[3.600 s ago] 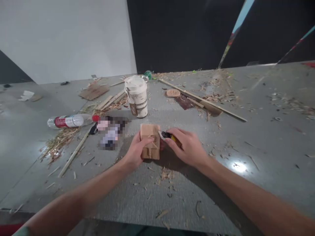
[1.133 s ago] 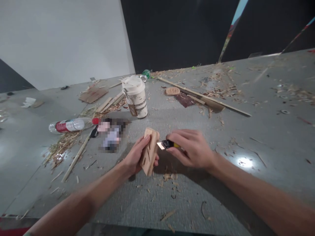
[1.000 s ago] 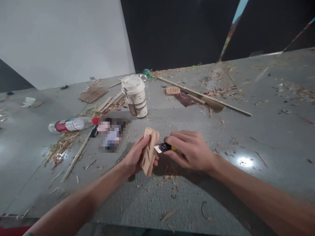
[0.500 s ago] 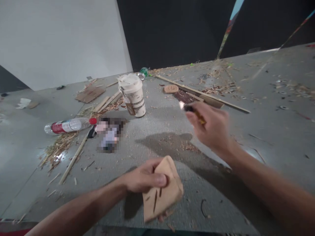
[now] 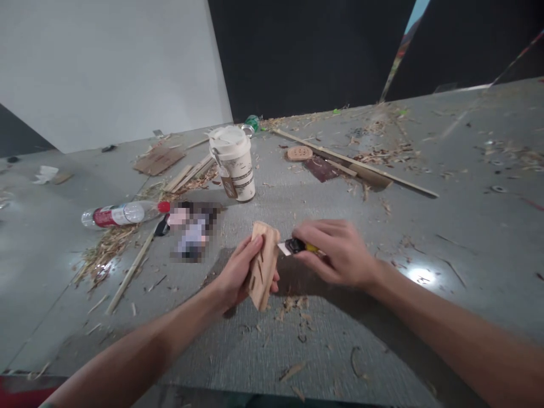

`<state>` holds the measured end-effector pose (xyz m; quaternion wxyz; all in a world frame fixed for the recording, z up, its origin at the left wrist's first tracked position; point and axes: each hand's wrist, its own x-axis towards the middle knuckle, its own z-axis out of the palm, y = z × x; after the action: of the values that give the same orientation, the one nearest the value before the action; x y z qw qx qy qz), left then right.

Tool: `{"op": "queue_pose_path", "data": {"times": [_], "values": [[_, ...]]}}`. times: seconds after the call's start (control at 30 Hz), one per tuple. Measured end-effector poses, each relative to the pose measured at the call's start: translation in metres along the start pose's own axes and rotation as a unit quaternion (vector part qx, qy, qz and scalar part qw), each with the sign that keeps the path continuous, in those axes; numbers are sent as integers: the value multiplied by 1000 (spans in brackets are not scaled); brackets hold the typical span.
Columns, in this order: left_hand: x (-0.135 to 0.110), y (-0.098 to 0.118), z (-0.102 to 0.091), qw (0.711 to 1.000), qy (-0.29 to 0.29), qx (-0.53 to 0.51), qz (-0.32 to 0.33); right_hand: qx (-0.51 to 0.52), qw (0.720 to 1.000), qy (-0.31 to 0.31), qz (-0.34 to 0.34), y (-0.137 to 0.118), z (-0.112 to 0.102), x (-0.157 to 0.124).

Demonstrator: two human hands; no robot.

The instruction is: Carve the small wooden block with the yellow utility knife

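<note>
The left hand grasps the block, thumb pressed on its slotted face and fingertips showing around its right edge. The block is held tilted above the table, near the middle of the view, its upper end leaning away from the person. The right hand is clenched around the knife, which is black and yellow; its blade points left at the block's right edge, and whether the two touch I cannot tell. Shavings lie on the table below the block. Beyond the hands the cup stands upright with its lid on. To its left the bottle lies on its side, red cap toward the cup, just beside a pixelated patch. Right of the cup lie an oval plaque and a long stick.
</note>
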<state>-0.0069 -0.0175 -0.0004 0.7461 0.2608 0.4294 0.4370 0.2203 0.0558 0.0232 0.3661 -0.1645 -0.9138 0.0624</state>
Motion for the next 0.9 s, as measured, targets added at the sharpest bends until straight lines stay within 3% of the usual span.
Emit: {"op": "queue_pose_path", "data": {"times": [0.13,0.27,0.33,0.4,0.47,0.53,0.6,0.73,0.9], "values": [[1,1,-1,1000,2,4,0,-13,999,-28,-7,-7,1,2],[-4,3,-2,1000,-19,6,21,-73,997,-11,-17,-6,-1,3],[-13,2,1,996,-73,39,14,-99,993,36,46,4,-7,3],[-24,-1,7,974,-188,122,-42,-116,973,103,172,20,-16,2],[-31,-4,12,963,-231,137,-30,-148,947,155,241,36,-23,-1],[-30,-6,14,962,-261,77,-20,-143,935,181,271,47,-25,-3],[-21,-5,14,971,-237,2,14,-121,939,167,275,48,-20,-4],[-2,1,9,988,-112,-72,81,-79,967,85,229,31,-3,-4],[1,-1,7,990,-85,-55,102,-60,983,45,170,12,5,-3]]}}
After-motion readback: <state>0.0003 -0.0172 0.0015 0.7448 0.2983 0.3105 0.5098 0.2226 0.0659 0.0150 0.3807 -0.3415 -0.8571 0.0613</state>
